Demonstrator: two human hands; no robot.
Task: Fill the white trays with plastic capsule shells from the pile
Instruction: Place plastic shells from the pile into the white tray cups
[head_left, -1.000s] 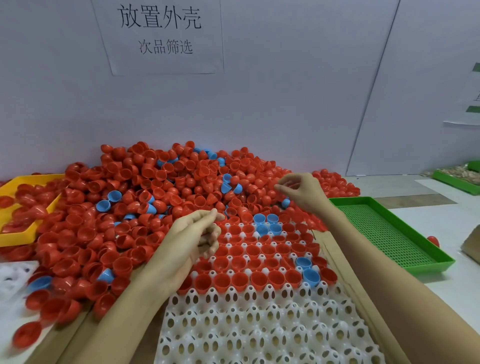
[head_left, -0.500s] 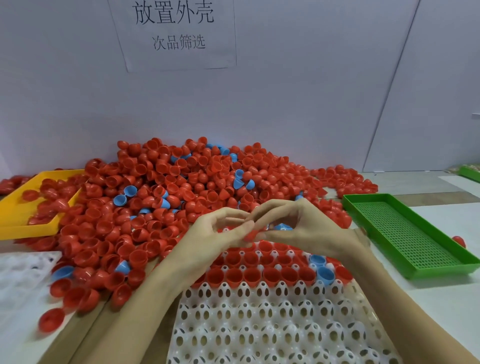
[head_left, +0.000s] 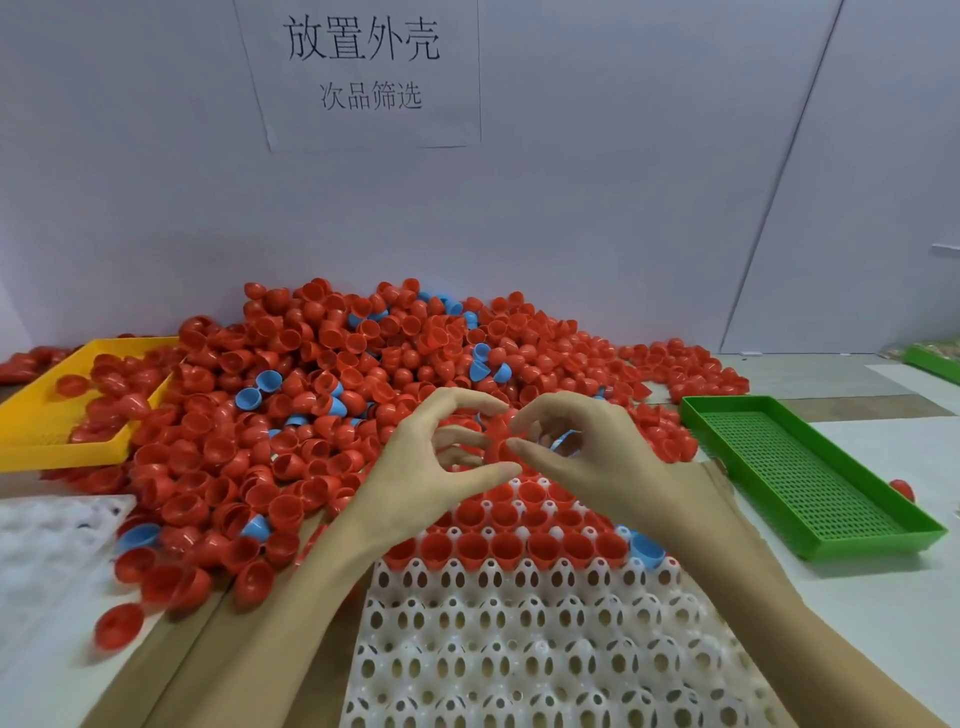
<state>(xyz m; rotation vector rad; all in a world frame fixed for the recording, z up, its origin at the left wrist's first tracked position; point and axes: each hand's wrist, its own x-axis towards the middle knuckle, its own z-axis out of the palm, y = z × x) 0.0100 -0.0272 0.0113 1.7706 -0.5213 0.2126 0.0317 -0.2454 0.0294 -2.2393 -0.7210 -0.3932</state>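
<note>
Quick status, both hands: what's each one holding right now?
Left hand: thumb and fingers curled around a red shell, pinching it from its side.
Right hand: fingertips pinch the same red shell; a blue shell shows in its palm.

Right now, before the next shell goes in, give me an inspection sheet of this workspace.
Surface: pale tabletop with a brown board under the work.
Job's things: white tray, far rows filled with red shells and a few blue, near rows bare; large shell pile behind it, mostly red.
Clutter: yellow tray holding stray red shells; green mesh tray, a loose red shell beside it; a second white tray at left.
Grippers: left hand and right hand meet over the tray's far end, both pinching red shells.
Cables: nothing seen.
Surroundings: grey wall with a printed paper sign.
</note>
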